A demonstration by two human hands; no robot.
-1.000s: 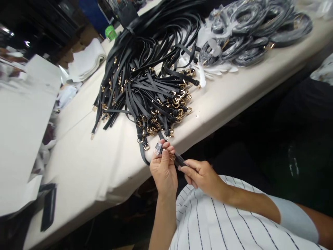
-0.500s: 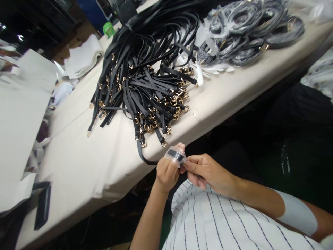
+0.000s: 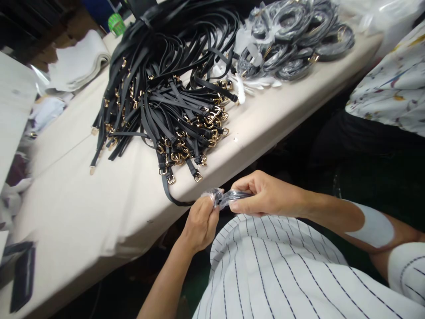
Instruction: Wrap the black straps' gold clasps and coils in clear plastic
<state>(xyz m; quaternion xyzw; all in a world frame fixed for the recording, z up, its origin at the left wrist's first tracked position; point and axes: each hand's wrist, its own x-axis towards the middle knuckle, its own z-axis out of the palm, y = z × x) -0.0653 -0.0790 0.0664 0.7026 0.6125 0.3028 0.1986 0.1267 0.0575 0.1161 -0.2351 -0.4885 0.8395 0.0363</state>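
Found between both hands, just off the near edge of the cream-covered table (image 3: 83, 199): a film-wrapped black strap (image 3: 237, 195). Pinched between thumb and fingers of the right hand (image 3: 264, 195); gripped at the other end by the curled left hand (image 3: 200, 223), with crumpled clear film (image 3: 208, 193) protruding above the knuckles. Cannot tell, on the left, whether gripping strap or film alone, the inner side of the fingers being hidden.

Judged the chief hazard: tearing of the clear film, if pulled hard between the two grips. Next: dropping below the table edge, if pinched by slippery film only, with no support underneath. Also to be watched: a loose black strap (image 3: 167, 190), looped over the edge close to the left hand. Liable to snag on that wrist and drag gold-buckled black straps (image 3: 159, 99) from the pile. Cannot tell where ending. Possible lastly: mixing of wrapped with unwrapped, given film-wrapped coils (image 3: 295, 67) lying just beside the pile.
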